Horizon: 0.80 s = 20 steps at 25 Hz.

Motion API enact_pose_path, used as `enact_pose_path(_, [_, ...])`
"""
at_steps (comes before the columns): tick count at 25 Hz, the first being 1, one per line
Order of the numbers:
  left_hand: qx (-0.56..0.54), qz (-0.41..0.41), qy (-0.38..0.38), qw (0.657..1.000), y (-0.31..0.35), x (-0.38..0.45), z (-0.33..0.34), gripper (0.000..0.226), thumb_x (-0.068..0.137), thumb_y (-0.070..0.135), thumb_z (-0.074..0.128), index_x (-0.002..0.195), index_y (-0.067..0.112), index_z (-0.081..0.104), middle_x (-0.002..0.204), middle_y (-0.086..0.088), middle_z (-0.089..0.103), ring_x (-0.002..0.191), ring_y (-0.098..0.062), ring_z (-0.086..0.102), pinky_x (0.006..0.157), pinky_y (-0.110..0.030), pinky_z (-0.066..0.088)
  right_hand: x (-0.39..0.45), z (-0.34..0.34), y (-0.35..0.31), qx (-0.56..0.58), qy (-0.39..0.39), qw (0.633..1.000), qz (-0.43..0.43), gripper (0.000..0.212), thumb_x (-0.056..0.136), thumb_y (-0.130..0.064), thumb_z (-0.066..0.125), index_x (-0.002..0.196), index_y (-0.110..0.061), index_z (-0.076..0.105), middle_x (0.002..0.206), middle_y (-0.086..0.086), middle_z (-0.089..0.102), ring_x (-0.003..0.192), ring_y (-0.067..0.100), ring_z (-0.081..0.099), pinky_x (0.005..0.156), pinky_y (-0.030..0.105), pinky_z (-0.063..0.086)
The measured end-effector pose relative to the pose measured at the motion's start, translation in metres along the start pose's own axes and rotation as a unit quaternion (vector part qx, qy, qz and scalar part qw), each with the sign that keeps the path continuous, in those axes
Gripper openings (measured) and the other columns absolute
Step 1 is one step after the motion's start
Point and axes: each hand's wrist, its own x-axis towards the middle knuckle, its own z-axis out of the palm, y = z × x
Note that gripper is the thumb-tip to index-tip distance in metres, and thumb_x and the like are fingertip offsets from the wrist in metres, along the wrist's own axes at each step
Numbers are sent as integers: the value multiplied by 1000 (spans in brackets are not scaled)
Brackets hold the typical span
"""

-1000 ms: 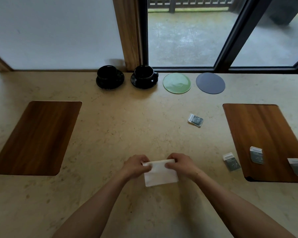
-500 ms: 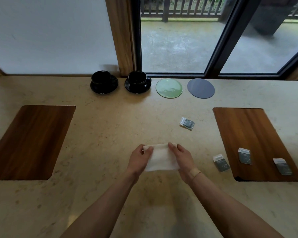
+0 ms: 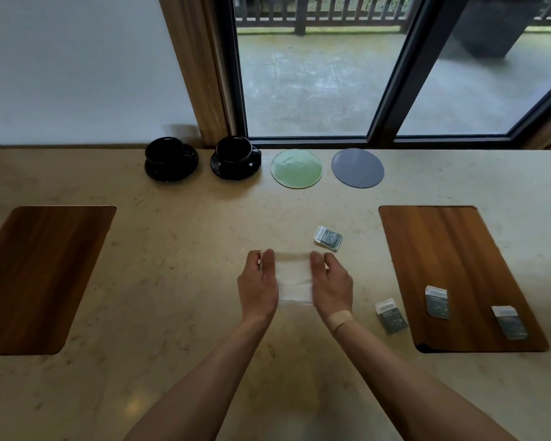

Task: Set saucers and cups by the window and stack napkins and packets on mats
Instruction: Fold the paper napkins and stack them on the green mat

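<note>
I have the napkin (image 3: 293,281) between both hands, lying on the surface (image 3: 172,265) well short of the window (image 3: 315,74). My left hand (image 3: 257,286) grips its left edge, fingers (image 3: 268,259) curled over the far corner; my right hand (image 3: 330,284) holds the right edge the same way. A second ago the hands sat closer to me, pinching the top of the fold; now they have slid to the sides and the napkin has moved away from me, toward the window. I judge the fold is about done and the napkin is ready to go to a mat.

By the window stand two black cups on saucers (image 3: 171,159) (image 3: 235,158), then a green saucer (image 3: 296,169) and a grey one (image 3: 357,168), both bare. The left mat (image 3: 39,275) holds nothing. The right mat (image 3: 458,268) carries two packets (image 3: 437,301) (image 3: 509,322), a third (image 3: 391,316) lies just off its near-left corner, and a fourth (image 3: 328,238) lies just beyond my right hand, toward the window. These are unchanged, so stacking is barely begun.
</note>
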Motion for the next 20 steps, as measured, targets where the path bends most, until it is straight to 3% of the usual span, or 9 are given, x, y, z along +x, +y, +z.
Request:
enact_pose_path(4, [10,9,15,1000,12,17,19,28,100,40,42,88,17,55,72,8,58,63,-6,53,56,-24,41,26,-5,-2,7,31,999,-23,40,97,-48,42,91,-15,63,74,1,62,66,20,58,58,33,44])
enact_pose_path(9, [16,3,27,999,27,58,44,24,100,35,45,89,17,56,72,11,57,64,-3,52,54,-13,38,74,0,-10,37,36,999,-6,34,99,-45,44,96,-20,67,84,3,68,79,24,61,70,37,49])
enact_pose_path(13, [-53,-70,-46,995,21,106,58,31,98,37,47,85,12,58,68,6,55,61,-13,47,55,-29,39,125,2,-16,29,37,999,-1,33,99,-41,43,89,-17,63,79,-2,63,79,23,58,72,35,42])
enact_pose_path(16, [-107,-83,-111,985,17,134,65,27,96,28,52,83,6,62,61,2,50,53,-14,43,45,-27,34,167,8,-20,15,55,998,-4,29,101,-30,44,80,-13,54,73,2,57,76,28,56,67,32,35])
enact_pose_path(20, [-79,-54,-92,991,14,176,84,21,95,26,55,81,13,64,64,4,57,57,-11,47,50,-25,40,211,21,-23,5,22,1000,-4,28,99,-37,44,82,-17,55,67,-4,55,71,24,54,62,35,41])
